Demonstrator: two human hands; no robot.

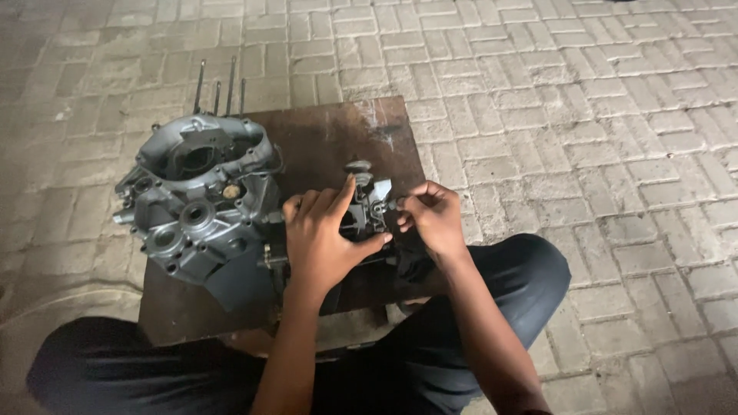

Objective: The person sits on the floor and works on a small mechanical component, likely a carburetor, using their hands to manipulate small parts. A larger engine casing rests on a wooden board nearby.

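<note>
My left hand [323, 234] grips a small grey metal engine part [369, 201] on a brown wooden board [338, 138], thumb under it and fingers spread over its left side. On the part's right side, the fingers of my right hand [432, 215] are pinched; what they pinch is too small to see. A large grey engine crankcase [200, 200] lies on the board just left of my left hand, with long studs [219, 88] sticking up at its far end.
The board rests low between my knees, which are in dark trousers [461, 338]. Grey brick paving [576, 100] surrounds it on all sides. A dark cloth-like patch [411, 257] lies under my right hand.
</note>
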